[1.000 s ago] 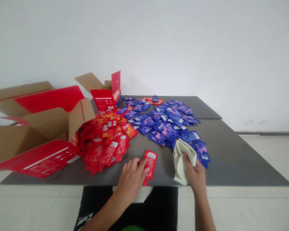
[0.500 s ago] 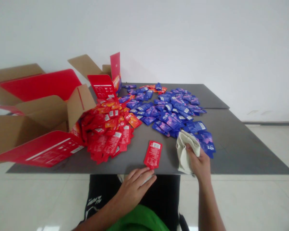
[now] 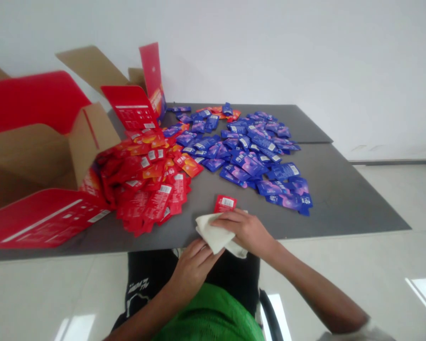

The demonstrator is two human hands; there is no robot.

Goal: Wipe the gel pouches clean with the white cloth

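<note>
Fingers (image 3: 230, 219) of the right hand (image 3: 246, 232) are lying extended across a white cloth (image 3: 213, 232), and the left hand (image 3: 192, 274) is clasping the cloth's near edge with curled fingers, while a red sachet (image 3: 225, 203) is lying just beyond the cloth on the grey table (image 3: 341, 189); a heap of red sachets (image 3: 149, 199) is sitting left of the cloth, blue sachets (image 3: 248, 161) are sprawling beyond it, and an open cardboard box (image 3: 31, 156) is gaping farther left
</note>
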